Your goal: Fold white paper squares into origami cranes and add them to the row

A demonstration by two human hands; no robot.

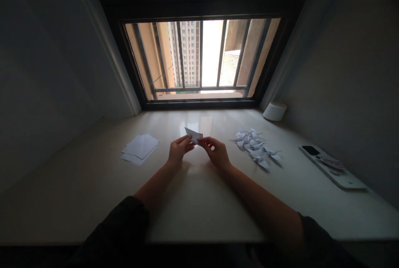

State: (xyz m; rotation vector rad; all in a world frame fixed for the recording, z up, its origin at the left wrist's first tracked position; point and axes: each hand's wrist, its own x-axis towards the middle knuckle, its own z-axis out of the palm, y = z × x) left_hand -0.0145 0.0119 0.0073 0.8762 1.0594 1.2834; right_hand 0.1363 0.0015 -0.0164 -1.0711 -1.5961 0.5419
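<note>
With my left hand (177, 151) and right hand (218, 151) I am pinching the folded paper (194, 135), fingertips closed on its ends, above the white sill (199, 201). Its sharp tip is pointing far left, its long axis running left-right (dropping slightly rightward). Room is stretching between left-hand paper sheets (141, 148) and right-hand paper cranes (257, 148), and toward the near edge.

Likely home, windowsill (199, 214), barred window (201, 58), high-rise (190, 52) outside

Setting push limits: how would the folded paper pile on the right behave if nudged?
The folded paper pile is probably light, being thin paper; likely easily crushed, given its slender points; and its pieces may snag, since they lie crowded together.
</note>
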